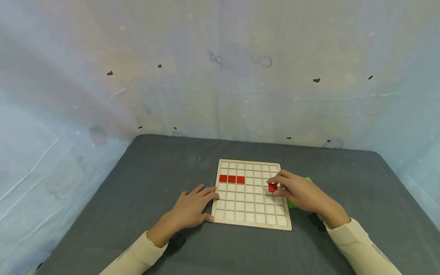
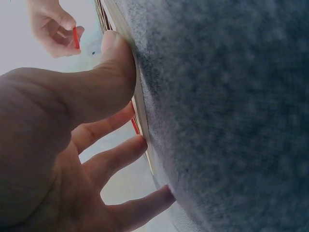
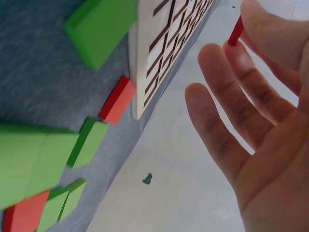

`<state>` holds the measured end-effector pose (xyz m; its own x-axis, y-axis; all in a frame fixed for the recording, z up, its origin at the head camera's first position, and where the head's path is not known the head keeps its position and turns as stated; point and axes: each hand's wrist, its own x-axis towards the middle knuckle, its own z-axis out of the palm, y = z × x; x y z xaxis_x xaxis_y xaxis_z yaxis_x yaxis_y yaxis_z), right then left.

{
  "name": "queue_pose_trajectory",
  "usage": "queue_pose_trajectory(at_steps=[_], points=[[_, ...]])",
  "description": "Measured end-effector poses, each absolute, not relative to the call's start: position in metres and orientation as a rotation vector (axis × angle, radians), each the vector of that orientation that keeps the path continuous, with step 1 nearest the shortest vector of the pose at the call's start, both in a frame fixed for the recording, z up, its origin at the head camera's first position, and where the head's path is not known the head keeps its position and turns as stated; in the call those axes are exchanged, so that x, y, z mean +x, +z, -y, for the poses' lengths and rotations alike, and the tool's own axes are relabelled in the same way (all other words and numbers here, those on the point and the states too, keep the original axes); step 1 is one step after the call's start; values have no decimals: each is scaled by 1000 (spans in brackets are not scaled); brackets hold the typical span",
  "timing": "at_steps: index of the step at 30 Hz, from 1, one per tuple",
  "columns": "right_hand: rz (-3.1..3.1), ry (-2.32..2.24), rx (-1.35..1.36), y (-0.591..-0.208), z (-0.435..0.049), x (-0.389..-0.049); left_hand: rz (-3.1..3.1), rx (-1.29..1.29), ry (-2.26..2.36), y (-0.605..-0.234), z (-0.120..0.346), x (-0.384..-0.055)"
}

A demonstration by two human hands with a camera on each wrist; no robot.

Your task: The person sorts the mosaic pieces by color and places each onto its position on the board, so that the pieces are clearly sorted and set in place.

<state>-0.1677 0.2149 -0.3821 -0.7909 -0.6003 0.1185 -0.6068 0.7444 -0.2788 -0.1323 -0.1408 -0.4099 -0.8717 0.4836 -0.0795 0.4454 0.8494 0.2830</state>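
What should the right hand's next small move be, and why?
Likely carry the pinched red tile leftward to the bare square beside the three red tiles: the right hand holds it over the board, and that square would extend their row.

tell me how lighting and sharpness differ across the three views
Head view: soft, fairly even light, with a dim shadow beside the left sleeve; left wrist view: backdrop washed out pale, the right hand there hazy, grey tabletop blurry; right wrist view: backdrop bright, green blocks at the left edge soft-looking.
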Motion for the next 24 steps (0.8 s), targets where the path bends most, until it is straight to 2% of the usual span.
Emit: queue_pose_trajectory(at_steps=[24], points=[[2902, 551, 1091, -386, -177, -199, -2862, 713, 409, -409, 141, -132]])
